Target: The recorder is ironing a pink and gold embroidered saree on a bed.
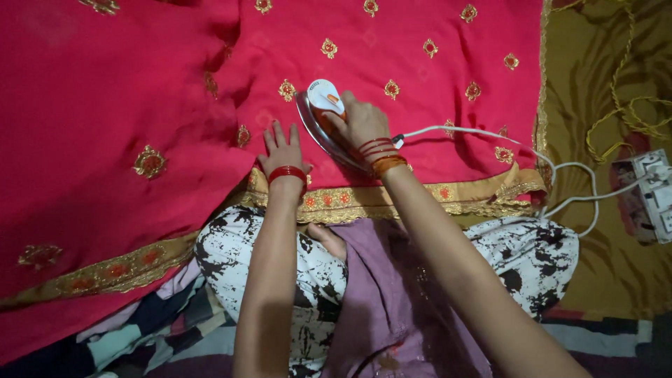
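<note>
On the embroidered red cloth [392,49], right hand [362,120] grips a steel iron [320,115].

Olive patterned floor cloth [595,273], dim light, w/ white socket box [647,196].

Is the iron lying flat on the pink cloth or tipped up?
Tipped up: the iron leans on one edge on the pink cloth, its shiny soleplate showing.
</note>
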